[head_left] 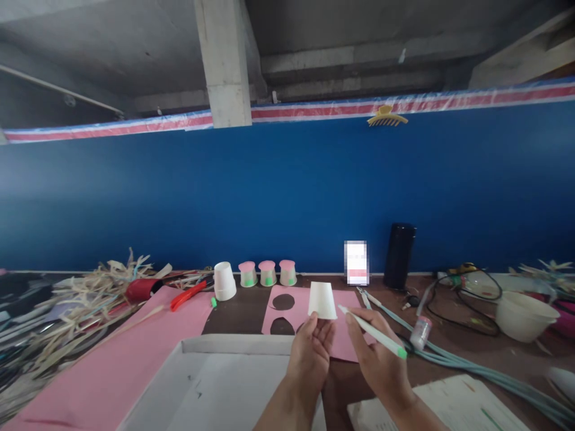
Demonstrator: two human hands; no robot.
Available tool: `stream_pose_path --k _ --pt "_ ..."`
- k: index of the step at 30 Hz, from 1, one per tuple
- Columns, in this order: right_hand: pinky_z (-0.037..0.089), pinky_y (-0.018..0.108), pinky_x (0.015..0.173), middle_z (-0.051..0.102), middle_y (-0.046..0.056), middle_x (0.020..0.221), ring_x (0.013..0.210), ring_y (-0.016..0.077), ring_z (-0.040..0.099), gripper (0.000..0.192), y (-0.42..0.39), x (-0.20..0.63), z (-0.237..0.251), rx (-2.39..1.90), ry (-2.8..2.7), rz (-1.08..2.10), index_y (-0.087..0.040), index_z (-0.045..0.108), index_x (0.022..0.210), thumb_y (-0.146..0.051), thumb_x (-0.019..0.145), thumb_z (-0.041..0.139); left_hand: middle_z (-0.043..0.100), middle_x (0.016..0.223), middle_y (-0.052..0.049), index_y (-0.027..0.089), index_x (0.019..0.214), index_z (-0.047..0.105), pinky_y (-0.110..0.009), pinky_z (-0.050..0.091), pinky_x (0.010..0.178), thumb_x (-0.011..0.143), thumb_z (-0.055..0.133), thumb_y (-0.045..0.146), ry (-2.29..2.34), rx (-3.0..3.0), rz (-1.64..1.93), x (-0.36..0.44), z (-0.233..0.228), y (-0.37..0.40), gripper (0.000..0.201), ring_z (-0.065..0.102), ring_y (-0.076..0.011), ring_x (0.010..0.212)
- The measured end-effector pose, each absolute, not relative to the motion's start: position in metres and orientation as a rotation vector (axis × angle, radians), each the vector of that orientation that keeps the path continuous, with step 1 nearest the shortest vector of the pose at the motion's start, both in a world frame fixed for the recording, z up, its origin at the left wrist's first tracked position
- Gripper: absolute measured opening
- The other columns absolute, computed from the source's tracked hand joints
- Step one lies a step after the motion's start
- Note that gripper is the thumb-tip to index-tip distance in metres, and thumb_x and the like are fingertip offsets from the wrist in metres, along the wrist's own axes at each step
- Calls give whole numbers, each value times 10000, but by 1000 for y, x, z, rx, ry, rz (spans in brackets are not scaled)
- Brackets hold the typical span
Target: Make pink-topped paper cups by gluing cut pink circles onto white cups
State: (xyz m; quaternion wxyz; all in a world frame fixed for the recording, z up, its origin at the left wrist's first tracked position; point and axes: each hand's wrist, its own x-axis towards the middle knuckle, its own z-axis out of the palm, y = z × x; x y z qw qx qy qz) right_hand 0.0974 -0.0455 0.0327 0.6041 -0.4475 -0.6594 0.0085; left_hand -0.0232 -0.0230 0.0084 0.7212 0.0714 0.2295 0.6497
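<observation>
Cup and pen up close
The left hand [312, 344] grips an upside-down paper cup [322, 300]; the right hand [375, 353] pinches a pen [372, 333], tip near it.

Upturned cup [322, 300] before three capped cups [268, 273], flask [399, 256] far right, tray [233, 345] nearest.

white paper cup [322, 300], white pen [372, 332] green-tipped, pink paper sheet [121, 350], blue wall [287, 197]
</observation>
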Motion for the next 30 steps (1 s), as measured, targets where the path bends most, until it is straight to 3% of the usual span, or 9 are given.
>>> stream_pose_path --k 14,21,30 --pt "502 272 738 636 40 892 802 168 615 152 -46 99 35 -968 -1536 35 -204 593 992 -262 861 544 685 988 -99 136 903 612 -262 473 851 800 631 249 560 249 1369 -19 14 -28 154 651 -176 916" --pt "510 279 704 641 41 857 723 166 624 165 -46 100 35 -972 -1557 62 -201 586 994 -287 869 522 685 915 -111 117 913 620 -294 513 793 755 683 270 601 262 1402 -20 9 -26 229 662 -177 812" --pt "503 280 723 648 38 861 781 180 624 132 -44 97 30 -1001 -1617 120 -210 588 954 -286 865 526 691 869 -97 109 784 643 -302 508 816 712 696 161 498 292 1422 -20 9 -30 104 659 -181 810"
